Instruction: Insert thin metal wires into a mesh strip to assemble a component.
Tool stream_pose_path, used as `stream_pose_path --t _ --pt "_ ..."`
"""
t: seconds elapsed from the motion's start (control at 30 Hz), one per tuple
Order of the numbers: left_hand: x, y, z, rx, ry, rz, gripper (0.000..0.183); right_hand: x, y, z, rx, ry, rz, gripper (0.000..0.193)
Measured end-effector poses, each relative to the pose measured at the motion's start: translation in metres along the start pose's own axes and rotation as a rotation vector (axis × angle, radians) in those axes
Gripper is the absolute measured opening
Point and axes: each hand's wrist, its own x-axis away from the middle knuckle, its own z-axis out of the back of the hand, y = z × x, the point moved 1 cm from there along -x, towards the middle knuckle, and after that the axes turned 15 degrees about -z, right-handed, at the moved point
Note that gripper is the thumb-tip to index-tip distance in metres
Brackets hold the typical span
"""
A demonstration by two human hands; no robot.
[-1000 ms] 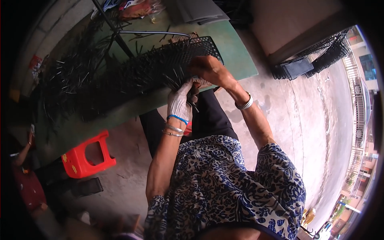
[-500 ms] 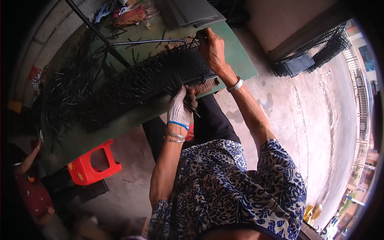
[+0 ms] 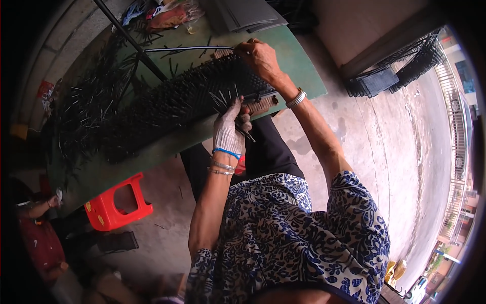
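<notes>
My left hand [image 3: 230, 133], in a pale knit glove with bare wrist bracelets below it, is closed around a bundle of thin black strips [image 3: 220, 101] that fan out past the thumb. It hovers at the near edge of a long black mesh panel [image 3: 195, 99], which bristles with upright strip ends over its left part. Bare and wearing a wristwatch, my right hand [image 3: 262, 60] is bent over the panel's far right edge. Its fingers are curled together there; what they pinch is hidden. Corrugated brown cardboard [image 3: 263, 105] shows under the panel.
Loose black strips [image 3: 91, 106] are heaped on the green table's [image 3: 304, 71] left. A dark metal bar [image 3: 129, 40] crosses it. Grey sheets [image 3: 243, 15] lie at the back. A red stool [image 3: 119, 205] stands below. At far left is another person's arm [image 3: 43, 207].
My right hand has come down and slightly left onto the panel's far edge. My left hand stays nearly in place, its strips now spread more visibly. The other person's arm has lowered.
</notes>
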Motion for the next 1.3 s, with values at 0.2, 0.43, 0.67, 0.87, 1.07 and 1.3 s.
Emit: stream_pose_path --t 0.2,0.43,0.67,0.87,1.07,1.3 --pt "0.003 0.001 0.002 -0.026 0.011 -0.021 0.017 0.018 0.002 0.011 0.027 -0.042 -0.274 0.035" --pt "0.011 -0.001 -0.006 -0.174 0.056 -0.102 0.019 0.07 -0.027 0.042 -0.594 -0.633 -0.239 0.027" --pt "0.021 0.003 -0.021 -0.322 0.108 -0.256 0.022 0.075 -0.032 0.042 -0.607 -0.604 -0.306 0.025" --pt "0.002 0.012 -0.003 -0.184 -0.029 -0.141 0.024 0.07 -0.034 0.053 -0.729 -0.695 -0.588 0.03" --pt "0.008 0.016 -0.009 -0.339 -0.07 -0.187 0.023 0.071 -0.02 0.036 -0.741 -0.702 -0.558 0.027" --pt "0.002 0.011 0.003 -0.491 0.015 -0.196 0.02 0.078 -0.038 0.057 -0.683 -0.67 -0.72 0.045"
